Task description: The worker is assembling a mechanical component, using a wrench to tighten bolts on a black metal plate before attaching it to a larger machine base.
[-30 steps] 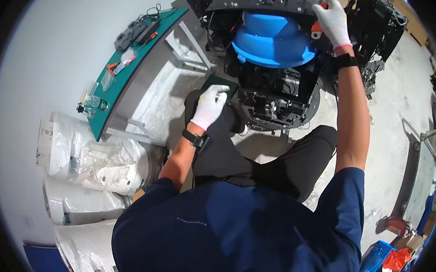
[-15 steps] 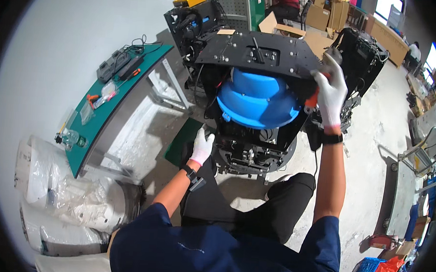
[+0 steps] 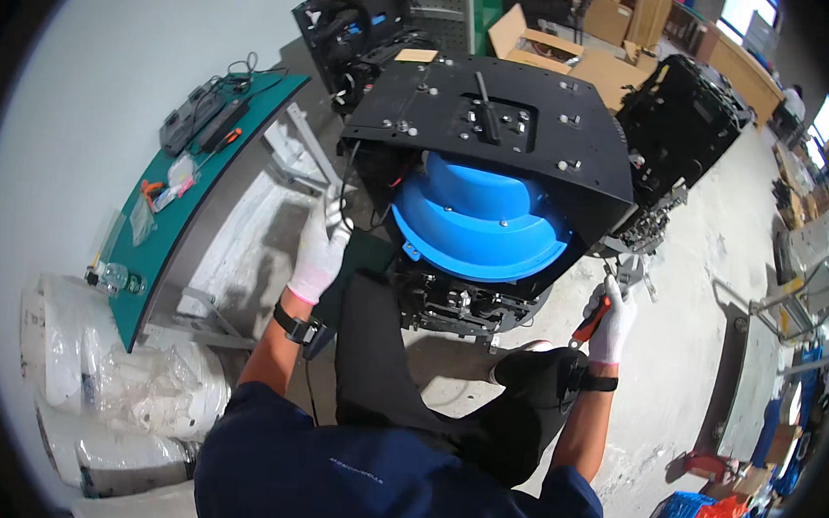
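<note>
Before me stands a black machine housing with a flat, bolted top plate. A curved, stepped blue plastic part fills its front opening. In my white-gloved right hand, low beside the machine's right side, is an adjustable wrench with a red and black handle; its metal jaw points away from me. My left hand, also gloved, is raised by the housing's left edge, fingers stretched up and thumb apart. A thin black cable hangs down to its fingertips; whether they touch is unclear.
On the left, a green-topped bench carries chargers, orange-handled tools and a plastic bottle. Plastic-wrapped white rolls lie below it. Another black machine stands at right, cardboard boxes behind. A trolley is farther right.
My right hand has come down from the housing's upper right corner with the wrench. My left hand has risen and moved left, toward the cable. The view has shifted closer to the machine.
</note>
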The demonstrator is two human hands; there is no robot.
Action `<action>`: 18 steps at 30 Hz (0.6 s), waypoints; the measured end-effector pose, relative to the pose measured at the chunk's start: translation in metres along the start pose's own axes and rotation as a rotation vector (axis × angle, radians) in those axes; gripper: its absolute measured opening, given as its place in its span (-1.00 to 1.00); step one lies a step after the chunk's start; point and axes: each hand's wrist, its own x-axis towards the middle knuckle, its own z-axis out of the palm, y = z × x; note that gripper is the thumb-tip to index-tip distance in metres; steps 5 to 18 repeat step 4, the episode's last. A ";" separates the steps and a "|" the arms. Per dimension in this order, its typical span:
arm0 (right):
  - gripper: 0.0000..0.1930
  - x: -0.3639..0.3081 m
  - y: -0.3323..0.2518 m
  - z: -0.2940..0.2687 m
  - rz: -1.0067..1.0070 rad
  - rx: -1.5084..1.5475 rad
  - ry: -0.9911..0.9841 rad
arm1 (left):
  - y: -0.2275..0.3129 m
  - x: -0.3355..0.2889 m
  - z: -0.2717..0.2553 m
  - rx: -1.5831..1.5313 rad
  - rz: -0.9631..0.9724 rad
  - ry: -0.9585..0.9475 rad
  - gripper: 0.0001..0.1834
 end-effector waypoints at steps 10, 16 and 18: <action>-0.81 0.010 0.015 0.006 0.002 -0.175 -0.061 | 0.049 0.020 -0.037 -0.014 0.056 0.036 -0.35; -0.81 0.010 0.015 0.006 0.002 -0.175 -0.061 | 0.049 0.020 -0.037 -0.014 0.056 0.036 -0.35; -0.81 0.010 0.015 0.006 0.002 -0.175 -0.061 | 0.049 0.020 -0.037 -0.014 0.056 0.036 -0.35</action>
